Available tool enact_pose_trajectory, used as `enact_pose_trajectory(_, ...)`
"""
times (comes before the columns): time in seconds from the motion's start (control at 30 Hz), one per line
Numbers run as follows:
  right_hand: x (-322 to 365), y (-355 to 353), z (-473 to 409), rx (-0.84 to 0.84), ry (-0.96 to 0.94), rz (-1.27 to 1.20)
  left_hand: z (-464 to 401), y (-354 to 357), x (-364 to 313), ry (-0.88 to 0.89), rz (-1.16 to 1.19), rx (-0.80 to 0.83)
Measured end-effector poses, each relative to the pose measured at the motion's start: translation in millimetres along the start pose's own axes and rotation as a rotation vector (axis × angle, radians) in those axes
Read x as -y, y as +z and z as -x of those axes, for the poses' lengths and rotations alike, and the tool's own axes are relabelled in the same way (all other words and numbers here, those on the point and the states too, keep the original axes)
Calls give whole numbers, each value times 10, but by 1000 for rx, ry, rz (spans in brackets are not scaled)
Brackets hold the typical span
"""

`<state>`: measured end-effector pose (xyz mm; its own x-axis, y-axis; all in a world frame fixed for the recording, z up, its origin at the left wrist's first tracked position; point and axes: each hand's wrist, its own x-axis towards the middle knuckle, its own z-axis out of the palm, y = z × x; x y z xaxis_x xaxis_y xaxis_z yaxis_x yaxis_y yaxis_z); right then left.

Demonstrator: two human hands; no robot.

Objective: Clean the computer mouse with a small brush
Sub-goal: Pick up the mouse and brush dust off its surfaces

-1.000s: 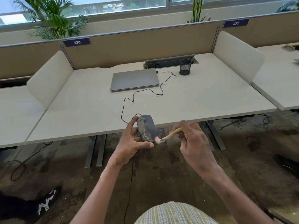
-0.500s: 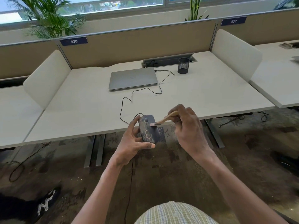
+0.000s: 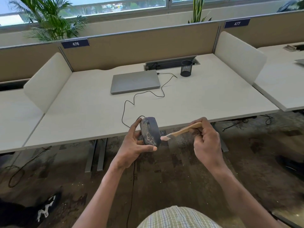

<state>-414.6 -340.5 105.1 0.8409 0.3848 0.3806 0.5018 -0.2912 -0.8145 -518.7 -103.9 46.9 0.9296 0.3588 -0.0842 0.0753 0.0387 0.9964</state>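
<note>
Wooden-handled small brush (image 3: 184, 131): pinched in the right hand (image 3: 206, 142), fingers curled round the handle. Half a second ago its bristles lay on the mouse's top near the wheel; now they touch the lower right edge. Computer mouse (image 3: 150, 131): dark, blotched, clamped in the left hand (image 3: 134, 145) just off the desk (image 3: 82, 112) edge, thumb underneath. Judgement: strokes working downward; blotches remain, cleaning unfinished.

On my pale rectangular desk (image 3: 85, 112) lies a closed silver laptop (image 3: 135, 81); a black mesh pen cup (image 3: 186, 68) stands just to its right. Blue labels 476 (image 3: 75, 43) and 477 (image 3: 237, 23) mark the tan partition (image 3: 148, 46). Green palm fronds (image 3: 49, 18) rise behind.
</note>
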Motion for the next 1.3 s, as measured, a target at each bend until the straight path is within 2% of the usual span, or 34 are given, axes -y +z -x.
enact_pose_trajectory(0.17, -85, 100, -115, -10, 151, -162, 17, -52, -17, -17, 17, 69)
enact_pose_trajectory(0.47, -167, 445, -455, -108, 283, -326, 73, -107, -1, -30, 77, 154)
enact_pose_trajectory(0.63, -153, 518, -497, -160, 247, -288, 54, -96, 46, -60, 69, 145)
enact_pose_trajectory(0.87, -205, 312, -302, -12, 214, -246, -23, -127, 95, -48, 95, 83)
enact_pose_trajectory(1.07, -271, 125, -164, 181, 216, -178, -41, -146, 92, -41, 90, 75)
enact_pose_trajectory(1.3, -16, 63, -250, 144, 20, -70, -41, -107, 69, -31, 57, 87)
